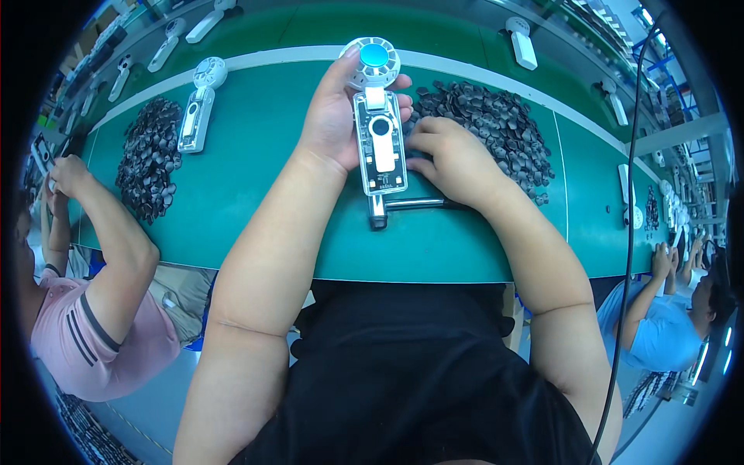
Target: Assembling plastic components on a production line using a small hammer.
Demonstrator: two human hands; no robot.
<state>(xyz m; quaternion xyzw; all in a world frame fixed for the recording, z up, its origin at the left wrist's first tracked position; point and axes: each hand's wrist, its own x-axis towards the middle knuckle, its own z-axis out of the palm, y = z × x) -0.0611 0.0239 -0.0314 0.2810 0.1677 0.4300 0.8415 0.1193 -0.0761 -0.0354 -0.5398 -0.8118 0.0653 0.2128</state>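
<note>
My left hand [329, 116] is closed around a handheld fan [380, 143], which stands upright over the green bench. The fan has a round white head with a blue centre and a clear casing with a white part inside. My right hand [457, 159] is beside the casing, its fingers curled in at the near-left edge of a pile of small black pieces [496, 124]. Whatever its fingertips hold is hidden or too small to make out. Under the fan's lower end lies a shiny metal bar tool [415, 204], partly covered by the fan.
Another fan [199, 116] lies on the green bench [256, 155] at the left, next to a second pile of black pieces [147, 159]. More fans [521, 45] rest on the far strip. Co-workers sit at left [101, 325] and right [659, 325]. A black cable [629, 232] hangs at the right.
</note>
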